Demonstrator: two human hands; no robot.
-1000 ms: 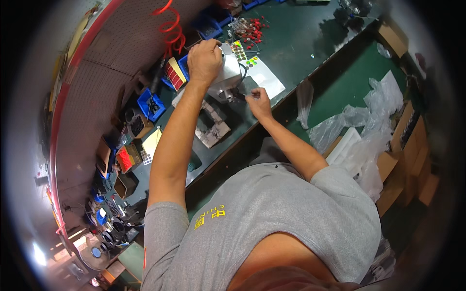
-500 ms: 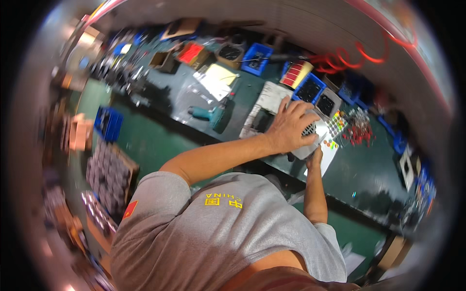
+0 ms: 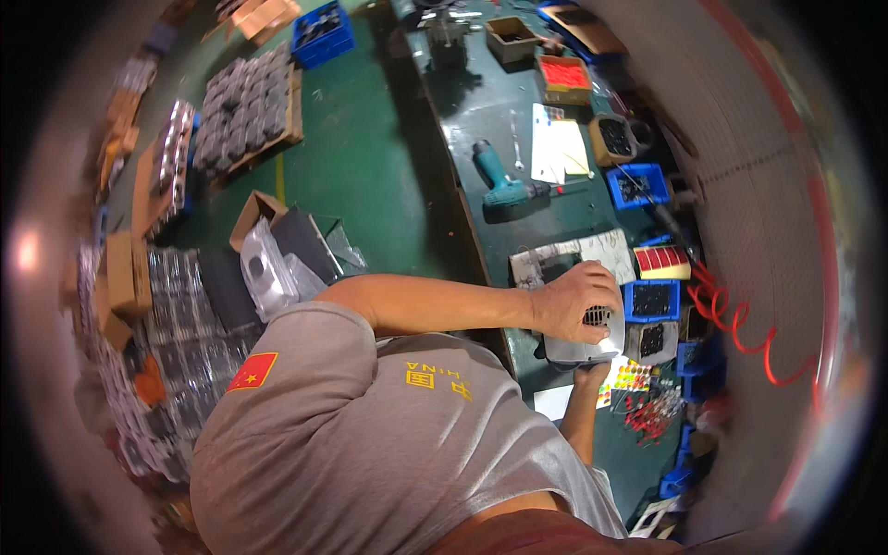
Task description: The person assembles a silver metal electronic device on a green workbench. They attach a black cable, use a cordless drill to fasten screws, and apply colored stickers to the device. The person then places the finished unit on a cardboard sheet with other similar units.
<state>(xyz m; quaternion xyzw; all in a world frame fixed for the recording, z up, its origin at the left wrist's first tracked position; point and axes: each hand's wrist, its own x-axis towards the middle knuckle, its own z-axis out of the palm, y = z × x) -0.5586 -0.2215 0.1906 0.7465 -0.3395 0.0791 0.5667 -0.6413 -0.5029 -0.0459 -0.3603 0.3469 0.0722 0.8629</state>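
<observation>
A grey housing with a slotted grille (image 3: 583,351) is between my two hands over the bench edge. My left hand (image 3: 575,303) rests on its far end, fingers curled down over the grille side. From the near side my right hand (image 3: 592,373) grips the housing's lower edge; most of its fingers are hidden beneath it. Just beyond the housing lies a stained white block with a dark cut-out (image 3: 606,246). A sheet of coloured round stickers (image 3: 633,375) lies beside my right hand.
On the green bench are a teal cordless drill (image 3: 500,182), a wrench (image 3: 516,143) and papers (image 3: 548,148). Blue bins (image 3: 652,302) of black parts line the back, near a red coiled hose (image 3: 740,324). Red-wired parts (image 3: 652,413) lie rightward. Stacked grey parts (image 3: 248,109) stand on the floor.
My view has swung left, bringing more floor and stacked parts into sight. My left hand's spread fingers have curled closer over the housing; my right hand still holds its edge.
</observation>
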